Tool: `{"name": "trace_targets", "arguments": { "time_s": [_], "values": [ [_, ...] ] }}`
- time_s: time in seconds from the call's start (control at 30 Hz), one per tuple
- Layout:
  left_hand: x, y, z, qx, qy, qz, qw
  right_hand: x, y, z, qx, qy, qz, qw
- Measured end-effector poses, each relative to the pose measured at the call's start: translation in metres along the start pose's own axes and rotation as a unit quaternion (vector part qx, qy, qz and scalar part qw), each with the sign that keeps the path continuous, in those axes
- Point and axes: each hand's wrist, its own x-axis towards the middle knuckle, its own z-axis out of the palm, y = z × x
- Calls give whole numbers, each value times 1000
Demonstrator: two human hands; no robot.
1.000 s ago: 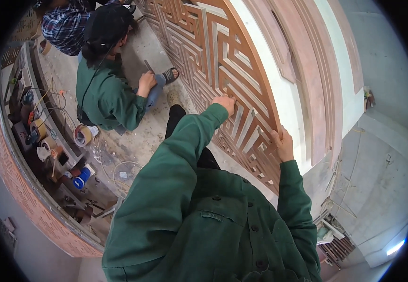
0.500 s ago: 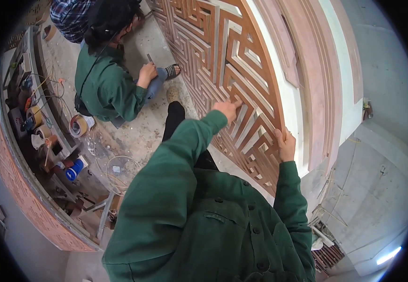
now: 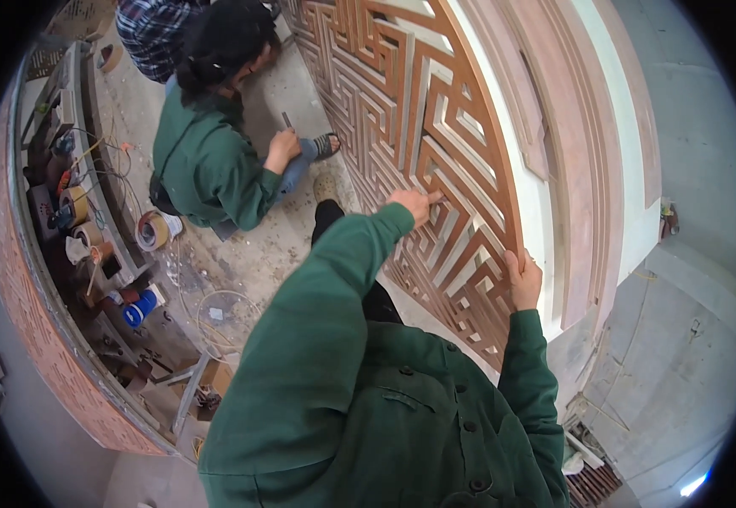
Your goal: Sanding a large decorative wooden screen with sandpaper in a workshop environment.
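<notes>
One bare right hand [image 3: 525, 281] clasps our brown wooden lattice panel [image 3: 416, 127]; our half-curled left hand [image 3: 413, 205], forefinger extended, touches it, hold unclear. If the right grip slackens, we risk tipping.

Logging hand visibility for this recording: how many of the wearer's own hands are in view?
2: the left hand at the openwork of the lattice panel, the right hand on its curved edge; neither hidden.
</notes>
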Motion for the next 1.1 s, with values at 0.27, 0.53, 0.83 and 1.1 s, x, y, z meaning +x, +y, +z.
{"name": "trace_targets", "arguments": {
  "time_s": [0.27,0.53,0.83,1.1],
  "values": [
    [-7,15,59,-138,-3,-61,989,-17,18,7,-23,6,-89,996],
    [-64,-37,90,-44,-4,39,998,-16,58,10,17,-69,-15,997],
    [-183,-141,80,-108,83,-173,975,5,50,12,-20,-43,-57,997],
    [-251,-179,113,-161,145,-382,898,9,59,28,-1,12,-133,991]
  ]
}}
